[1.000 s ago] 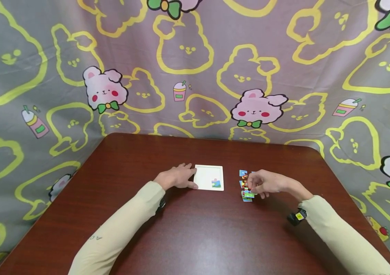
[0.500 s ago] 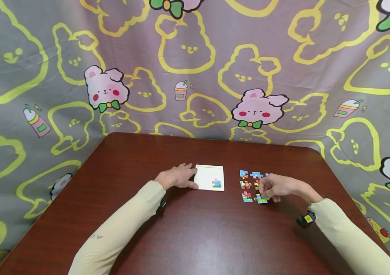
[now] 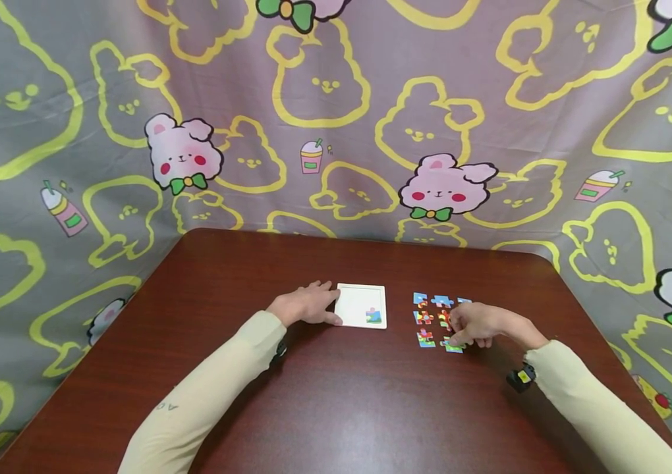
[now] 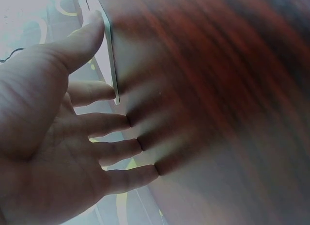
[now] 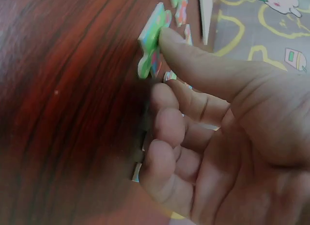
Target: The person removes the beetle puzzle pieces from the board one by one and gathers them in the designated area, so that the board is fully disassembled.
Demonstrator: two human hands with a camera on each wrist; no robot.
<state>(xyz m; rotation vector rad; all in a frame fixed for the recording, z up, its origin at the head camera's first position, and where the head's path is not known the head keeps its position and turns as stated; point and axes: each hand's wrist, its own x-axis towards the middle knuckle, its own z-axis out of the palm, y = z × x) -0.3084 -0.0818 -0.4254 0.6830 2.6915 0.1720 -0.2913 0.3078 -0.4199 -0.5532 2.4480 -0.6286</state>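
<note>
My left hand (image 3: pixel 310 304) lies at the left side of a white square puzzle tray (image 3: pixel 349 303), thumb and index fingertip touching its edge, the other fingers spread straight on the table. One blue-green puzzle piece (image 3: pixel 373 316) sits in the tray's near right corner. Over the loose pieces to the right is my right hand (image 3: pixel 479 322). Its thumb touches a green-edged puzzle piece (image 5: pixel 152 37) that lies on the table, while its fingers are loosely bent, with a gap between thumb and index finger. That hand partly hides the pieces at the right.
Several loose puzzle pieces lie in rows: a blue one (image 3: pixel 442 301) at the back, a red one (image 3: pixel 423 318) at the left, a red-and-green one (image 3: pixel 425 338) at the front left. The brown table (image 3: pixel 336 401) ends at a patterned curtain (image 3: pixel 348 99).
My right hand has moved right with the green-edged piece, setting it beside the front left piece. Its grip has since loosened, and the rows of pieces show more fully. My left hand stays put.
</note>
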